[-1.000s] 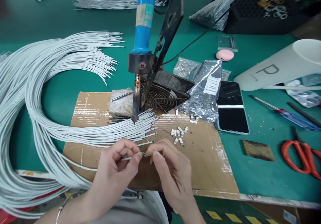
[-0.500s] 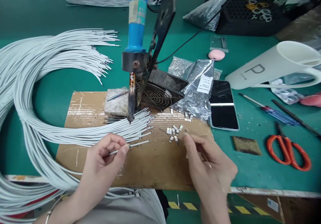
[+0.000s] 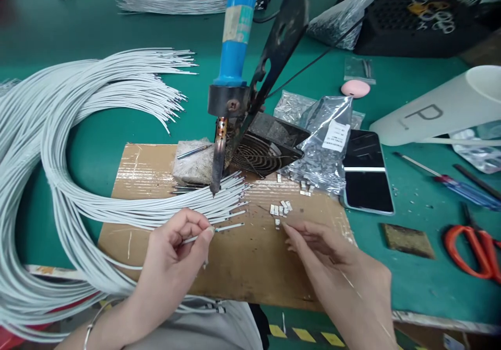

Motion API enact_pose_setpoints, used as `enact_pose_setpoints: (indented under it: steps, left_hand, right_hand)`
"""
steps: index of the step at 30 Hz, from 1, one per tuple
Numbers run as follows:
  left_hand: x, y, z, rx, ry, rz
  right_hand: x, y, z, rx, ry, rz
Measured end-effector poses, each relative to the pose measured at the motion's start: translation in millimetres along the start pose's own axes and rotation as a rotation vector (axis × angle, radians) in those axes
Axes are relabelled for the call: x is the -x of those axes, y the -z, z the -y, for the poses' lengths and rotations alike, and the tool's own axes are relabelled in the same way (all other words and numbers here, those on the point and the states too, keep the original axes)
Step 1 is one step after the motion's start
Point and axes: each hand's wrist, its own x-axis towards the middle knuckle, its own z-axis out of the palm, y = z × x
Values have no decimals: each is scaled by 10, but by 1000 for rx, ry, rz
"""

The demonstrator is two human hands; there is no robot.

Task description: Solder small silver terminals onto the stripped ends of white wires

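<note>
My left hand [image 3: 180, 256] pinches one white cable [image 3: 230, 228] between thumb and fingertips, its dark tip pointing right. Behind it lies a bundle of white cables [image 3: 156, 203] on a brown cardboard sheet [image 3: 250, 271]. My right hand [image 3: 336, 271] is beside several small white connectors [image 3: 277, 210], thumb and fingers nearly together; a thin strand crosses the back of it. Whether its fingertips hold anything is too small to tell. A blue-handled soldering iron [image 3: 238, 31] hangs tip down in a black stand [image 3: 277, 52], its tip just above the bundle.
A black fan [image 3: 262, 151] and a silvery bag of parts [image 3: 324, 146] sit behind the connectors. To the right are a phone [image 3: 368, 188], a brown pad [image 3: 407, 240], orange scissors [image 3: 465, 251], a screwdriver [image 3: 465, 188] and a white mug [image 3: 438, 109].
The view has shifted, so most things appear further right. My right hand has come to the nearest connectors, which are now grouped differently. My left hand still pinches the cable.
</note>
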Motion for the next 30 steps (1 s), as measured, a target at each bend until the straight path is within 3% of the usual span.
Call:
enact_pose_setpoints:
  steps: [5, 9, 13, 15, 20, 26, 30]
  left_hand:
    - [-1, 9, 23, 4, -19, 11]
    - [7, 17, 30, -18, -30, 30]
    - [10, 24, 17, -43, -49, 41]
    - [10, 29, 27, -58, -32, 47]
    - [16, 43, 71, -78, -12, 31]
    - [29, 33, 35, -94, 3, 5]
    - [27, 16, -7, -55, 10, 23]
  right_hand:
    - [91, -58, 304, -294, -119, -83]
    - [79, -140, 522, -538, -95, 13]
    - [83, -240, 645, -757, -261, 131]
    - [90, -289, 697, -793, -319, 128]
    - [99, -374, 782, -760, -179, 67]
    - [115, -383, 821, -913, -267, 193]
    - [86, -385, 831, -887, -189, 250]
